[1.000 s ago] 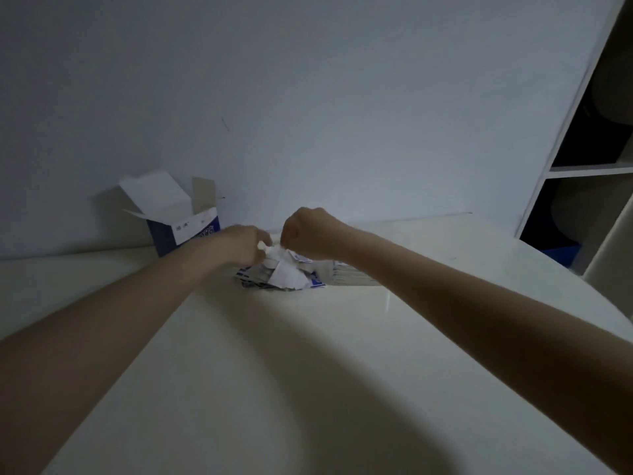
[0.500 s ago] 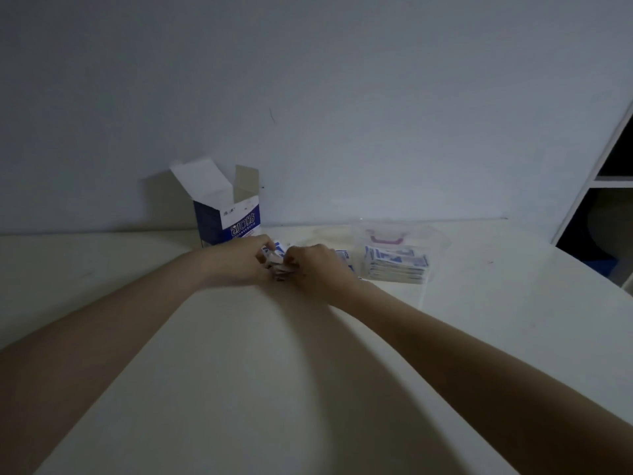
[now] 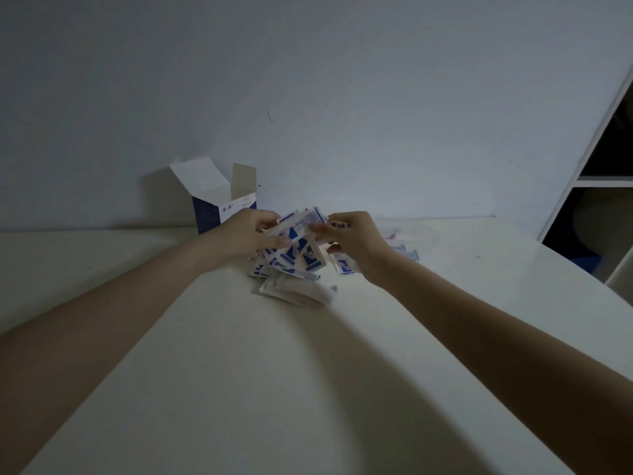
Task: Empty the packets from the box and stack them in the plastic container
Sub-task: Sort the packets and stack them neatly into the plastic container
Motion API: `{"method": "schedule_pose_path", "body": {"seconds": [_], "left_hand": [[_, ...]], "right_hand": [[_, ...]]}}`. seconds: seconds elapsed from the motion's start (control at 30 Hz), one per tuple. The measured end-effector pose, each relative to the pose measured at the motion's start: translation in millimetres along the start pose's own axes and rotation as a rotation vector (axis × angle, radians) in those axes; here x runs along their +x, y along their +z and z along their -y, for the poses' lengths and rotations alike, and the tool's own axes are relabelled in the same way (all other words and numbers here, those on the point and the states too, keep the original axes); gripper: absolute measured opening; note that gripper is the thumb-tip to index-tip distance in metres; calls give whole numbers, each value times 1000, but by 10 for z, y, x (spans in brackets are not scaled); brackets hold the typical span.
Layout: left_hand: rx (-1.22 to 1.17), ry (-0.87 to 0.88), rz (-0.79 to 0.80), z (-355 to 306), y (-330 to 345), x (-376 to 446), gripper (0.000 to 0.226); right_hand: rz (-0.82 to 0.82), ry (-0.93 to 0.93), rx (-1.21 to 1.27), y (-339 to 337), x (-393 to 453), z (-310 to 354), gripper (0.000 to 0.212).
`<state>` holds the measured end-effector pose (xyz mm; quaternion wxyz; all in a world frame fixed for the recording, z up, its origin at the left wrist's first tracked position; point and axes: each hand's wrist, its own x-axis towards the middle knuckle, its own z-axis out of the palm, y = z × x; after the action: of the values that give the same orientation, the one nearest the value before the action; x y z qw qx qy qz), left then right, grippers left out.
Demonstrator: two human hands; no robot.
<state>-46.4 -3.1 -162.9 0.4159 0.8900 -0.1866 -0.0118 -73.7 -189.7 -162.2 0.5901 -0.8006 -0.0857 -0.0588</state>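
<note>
Wall (image 3: 308, 80): plain, pale, unadorned, with one small dark mark near its middle. Table (image 3: 239, 389): cream top, set against the wall. Shelving unit (image 3: 603, 181): white frame, at right edge, compartments dark inside. Light: dim throughout, casting soft shadows across the tabletop.

The box (image 3: 219, 209) stands upright at the back of the desk by the wall, dark blue and white, its top flaps open and raised. The bundle of packets (image 3: 299, 222) in my grip is white with blue print, held up off the desk. Below it, loose packets (image 3: 291, 264) of the same kind lie in a jumbled heap, some face down and plain white. The plastic container (image 3: 416, 234) sits to the right, clear and low, with a few stacked packets (image 3: 407, 252) in it; its outline is hard to make out.
</note>
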Motion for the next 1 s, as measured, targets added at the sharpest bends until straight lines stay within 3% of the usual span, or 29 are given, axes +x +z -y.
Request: {"method": "schedule_pose_path", "body": {"seconds": [0.1, 0.2, 0.3, 0.37, 0.43, 0.6, 0.77, 1.0], "left_hand": [[-1, -42, -2, -27, 61, -8, 42], [63, -51, 37, -64, 110, -59, 31], [121, -51, 74, -75, 139, -84, 8], [166, -31, 101, -86, 162, -93, 4], [223, -10, 135, -126, 203, -99, 10], [240, -14, 194, -237, 303, -60, 13], [75, -79, 245, -142, 287, -107, 24], [23, -113, 91, -82, 259, -47, 13]], "right_hand": [[27, 47, -45, -20, -77, -38, 9], [42, 57, -289, -39, -134, -134, 16], [179, 118, -481, -77, -208, -163, 27], [248, 36, -748, -98, -227, -168, 42], [234, -77, -853, -73, -254, -138, 50], [149, -278, -917, 13, -244, -61, 25], [104, -196, -813, -76, -194, -131, 21], [5, -148, -687, -225, -211, -183, 22]]}}
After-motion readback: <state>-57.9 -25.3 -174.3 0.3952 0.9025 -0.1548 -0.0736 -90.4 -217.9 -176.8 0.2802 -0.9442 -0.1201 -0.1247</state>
